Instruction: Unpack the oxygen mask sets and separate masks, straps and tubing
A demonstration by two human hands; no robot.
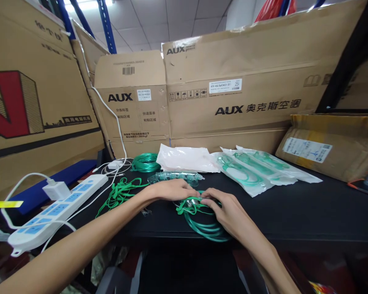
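Observation:
At the table's front edge lies an oxygen mask, mostly hidden by my hands, with a clear plastic part [192, 201], a green elastic strap [184, 208] and a coil of green tubing [207, 230]. My left hand [174, 190] is closed over its far left side, fingers bent down. From the right, my right hand [223, 204] pinches its edge between thumb and fingers, above the coil. Just behind my left hand is a row of clear greenish plastic cups [178, 178]. A tangle of green elastic straps [122, 194] lies left of my left forearm.
Behind stand a green tubing coil [146, 162], white pouches [187, 158] and several sealed packs with green masks and tubing [242, 169]. A white power strip [59, 212] with cables lies left. Cardboard boxes [233, 90] wall the back; a taped carton [331, 147] sits right.

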